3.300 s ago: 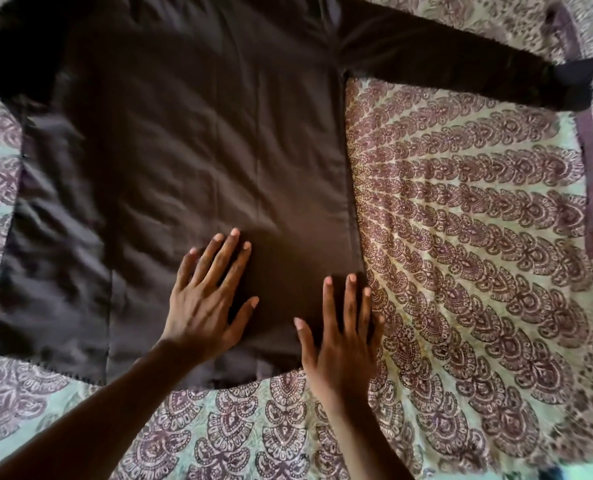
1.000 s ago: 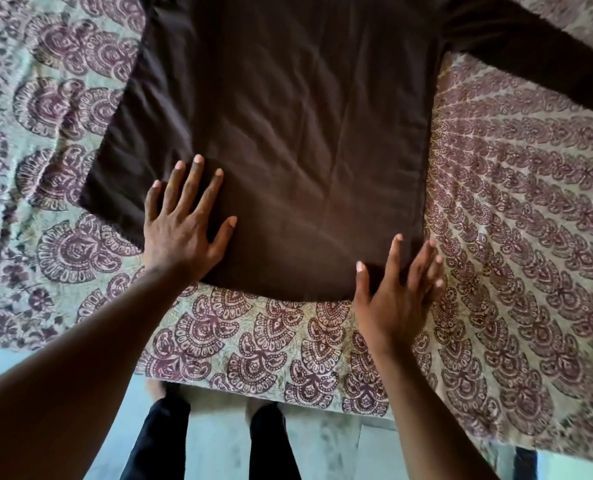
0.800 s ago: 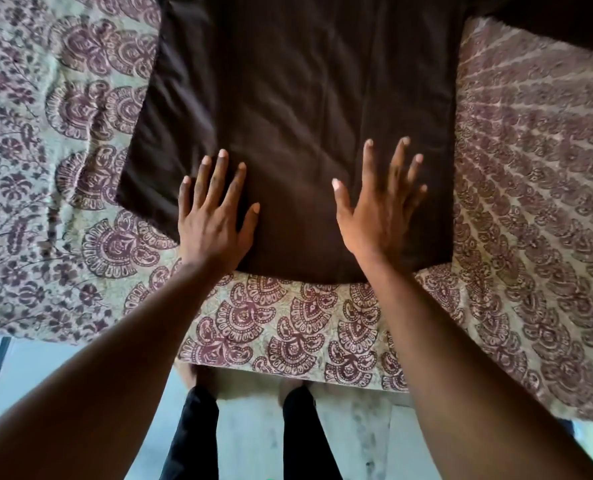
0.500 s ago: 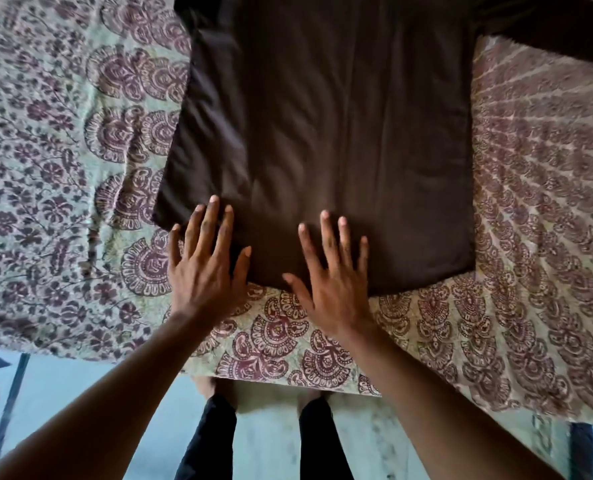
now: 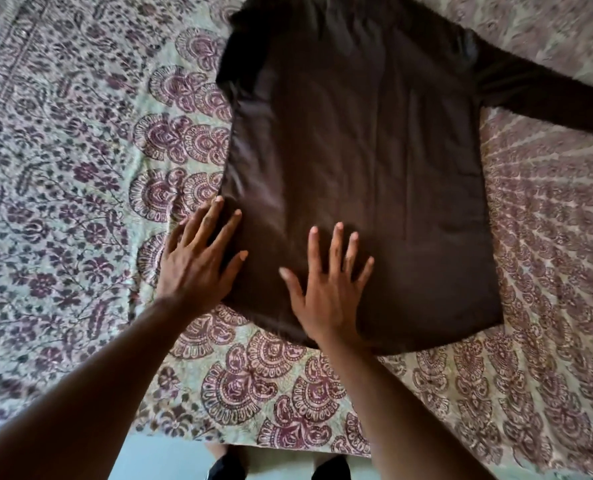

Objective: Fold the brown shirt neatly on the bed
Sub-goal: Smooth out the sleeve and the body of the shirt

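Note:
The brown shirt (image 5: 364,174) lies flat on the patterned bedspread (image 5: 80,168), its left side folded in over the body. One long sleeve (image 5: 544,95) stretches out to the upper right. My left hand (image 5: 201,261) lies flat with spread fingers on the shirt's lower left corner, partly on the bedspread. My right hand (image 5: 326,289) presses flat on the shirt near its bottom hem, fingers spread and straight. Neither hand grips any cloth.
The bed's near edge (image 5: 288,448) runs along the bottom of the view, with pale floor and my dark shoes (image 5: 225,467) below it. Bedspread extends wide to the left and right of the shirt.
Both hands have slid left along the bottom of the shirt, staying flat on the cloth. The view has pulled back, so more of the shirt and its right sleeve shows.

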`<state>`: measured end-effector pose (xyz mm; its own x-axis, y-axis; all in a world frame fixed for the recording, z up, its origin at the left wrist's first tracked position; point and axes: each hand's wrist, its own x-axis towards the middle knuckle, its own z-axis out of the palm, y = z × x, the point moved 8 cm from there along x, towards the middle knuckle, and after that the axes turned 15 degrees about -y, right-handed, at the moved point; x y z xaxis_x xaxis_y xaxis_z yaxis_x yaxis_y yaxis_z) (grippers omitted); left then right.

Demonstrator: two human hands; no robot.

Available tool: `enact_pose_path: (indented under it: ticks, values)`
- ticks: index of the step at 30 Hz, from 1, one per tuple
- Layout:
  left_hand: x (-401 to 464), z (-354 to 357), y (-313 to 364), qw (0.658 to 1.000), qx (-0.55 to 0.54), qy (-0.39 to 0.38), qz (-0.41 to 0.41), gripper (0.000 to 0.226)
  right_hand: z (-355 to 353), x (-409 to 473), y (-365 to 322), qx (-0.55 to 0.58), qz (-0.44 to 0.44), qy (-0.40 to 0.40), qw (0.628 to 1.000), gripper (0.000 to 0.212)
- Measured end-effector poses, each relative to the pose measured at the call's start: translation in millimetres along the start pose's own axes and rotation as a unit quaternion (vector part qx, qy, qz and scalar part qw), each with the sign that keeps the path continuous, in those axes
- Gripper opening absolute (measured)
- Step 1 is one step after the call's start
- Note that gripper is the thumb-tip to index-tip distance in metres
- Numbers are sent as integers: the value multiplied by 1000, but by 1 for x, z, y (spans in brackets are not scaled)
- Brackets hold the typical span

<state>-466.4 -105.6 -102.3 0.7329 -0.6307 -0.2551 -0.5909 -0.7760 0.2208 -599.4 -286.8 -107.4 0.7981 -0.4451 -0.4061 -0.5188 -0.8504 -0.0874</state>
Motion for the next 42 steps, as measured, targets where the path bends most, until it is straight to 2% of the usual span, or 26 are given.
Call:
enact_pose_path:
  ticks: [5, 8, 10, 12, 14, 16, 20, 24, 27, 29, 31, 33, 35, 37, 39, 42]
  values:
    - [-10, 2, -11, 998, -24, -34, 39, 69, 39, -85, -32, -38, -159, -69, 984, 73]
    - [-16, 3, -16, 998, -30, -44, 40, 69, 23, -85, -28, -27, -226, -69, 971, 66]
    - [-16, 3, -15, 998, -31, -43, 37, 68, -6, -53, -13, -13, -185, -13, 982, 65]
    - [-16, 3, -15, 998, -32, -45, 33, 69, -34, -6, 9, -7, -78, 47, 996, 68]
    - [-15, 4, -17, 998, -38, -49, 32, 70, -42, 35, 21, 5, 23, 51, 998, 74]
    - [-15, 4, -18, 997, -45, -57, 36, 72, -30, 53, 14, 9, 65, 21, 998, 80]
    - [-15, 3, -19, 995, -55, -65, 42, 72, -2, 13, -25, -13, 45, 10, 999, 78]
    - [-8, -15, -15, 996, -79, -35, 16, 62, 20, -40, -42, -18, -88, -44, 995, 77]
    - [15, -41, 1, 997, -72, 17, -2, 50, 2, -38, -29, 8, -186, -17, 982, 71]
    - [38, -55, 21, 996, -50, 53, 43, 45, -27, -7, -6, 17, -167, 40, 985, 68]
    - [68, -61, 45, 991, -25, 67, 114, 43, -53, 41, 25, 15, -95, 72, 993, 69]
    - [102, -61, 65, 985, 2, 62, 163, 47, -68, 90, 50, 5, -36, 63, 997, 71]
    - [134, -58, 76, 982, 34, 42, 178, 53, -69, 122, 57, -27, -9, 37, 999, 75]
    - [158, -53, 76, 985, 46, 20, 168, 58, -59, 129, 47, -64, -42, 8, 997, 79]
    - [169, -46, 68, 988, 46, 7, 148, 61, -46, 110, 26, -95, -123, -6, 988, 83]
    - [172, -37, 57, 991, 50, -12, 126, 64, -29, 65, 9, -86, -238, -33, 967, 82]
